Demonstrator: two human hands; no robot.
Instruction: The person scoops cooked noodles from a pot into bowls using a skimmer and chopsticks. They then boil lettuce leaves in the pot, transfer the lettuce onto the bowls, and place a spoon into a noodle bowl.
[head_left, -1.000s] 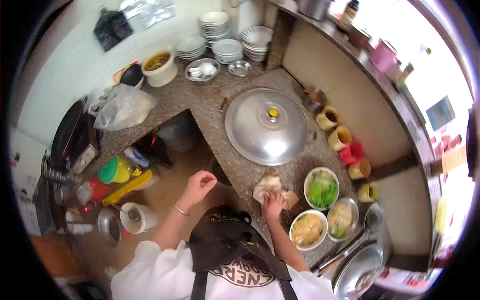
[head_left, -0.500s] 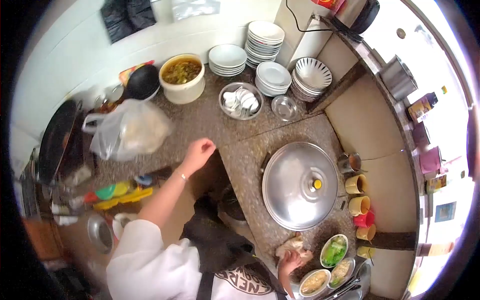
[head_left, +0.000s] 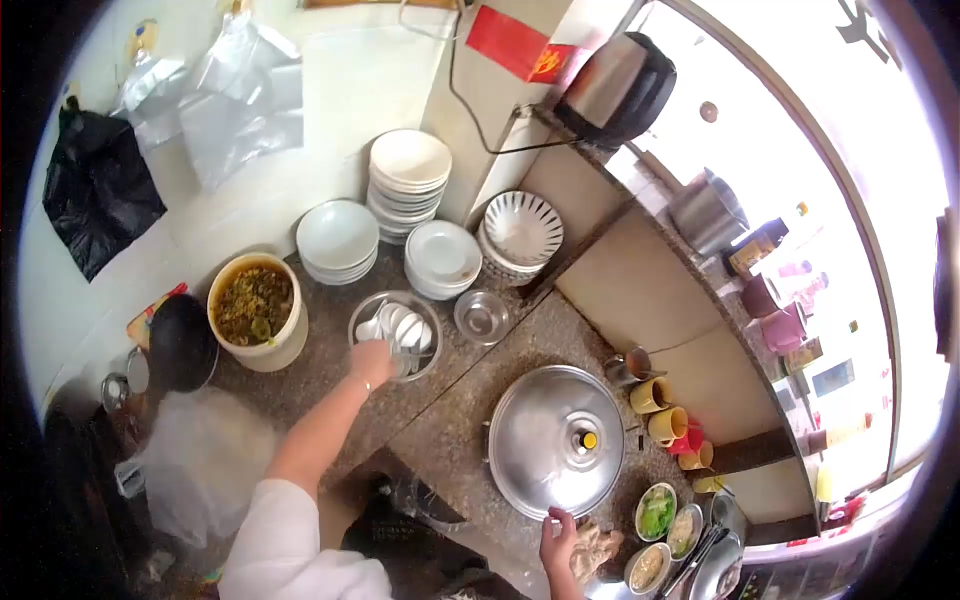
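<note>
My left hand is at the near-left rim of a metal bowl of white spoons. Its fingertips are blurred against the spoons, and I cannot make out whether one is gripped. Beside the lower edge of a large domed metal lid with a yellow-topped knob, my right hand is raised with nothing visible in it. Its thumb and fingers are apart. A crumpled pale cloth lies just right of that hand. Small bowls of chopped greens and pale shreds stand farther right.
A white tub of pickled-looking greens stands left of the spoons. Behind are stacked plates and bowls. A plastic bag sits at left. Yellow cups line the right wall below a ledge holding a kettle.
My left hand has reached forward from the counter's front edge to the spoon bowl. My right hand has lifted off the cloth toward the lid. The view has shifted right.
</note>
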